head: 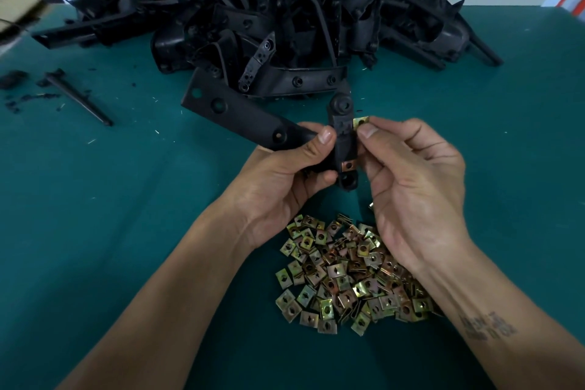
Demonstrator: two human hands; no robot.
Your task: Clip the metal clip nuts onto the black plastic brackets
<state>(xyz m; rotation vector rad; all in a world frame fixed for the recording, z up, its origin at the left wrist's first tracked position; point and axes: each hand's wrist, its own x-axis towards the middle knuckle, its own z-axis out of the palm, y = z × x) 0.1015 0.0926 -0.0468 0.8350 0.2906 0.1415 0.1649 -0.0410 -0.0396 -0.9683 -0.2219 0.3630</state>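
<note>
Fingers of the left hand (292,168) curl round a black plastic bracket (342,142), held above the green table (126,215). Beside its upper edge the right hand (414,180) pinches a metal clip nut (361,121); another clip nut (349,165) already sits lower on the bracket. Loose clip nuts (345,275) lie heaped below the wrists, and more brackets (285,19) are piled behind.
</note>
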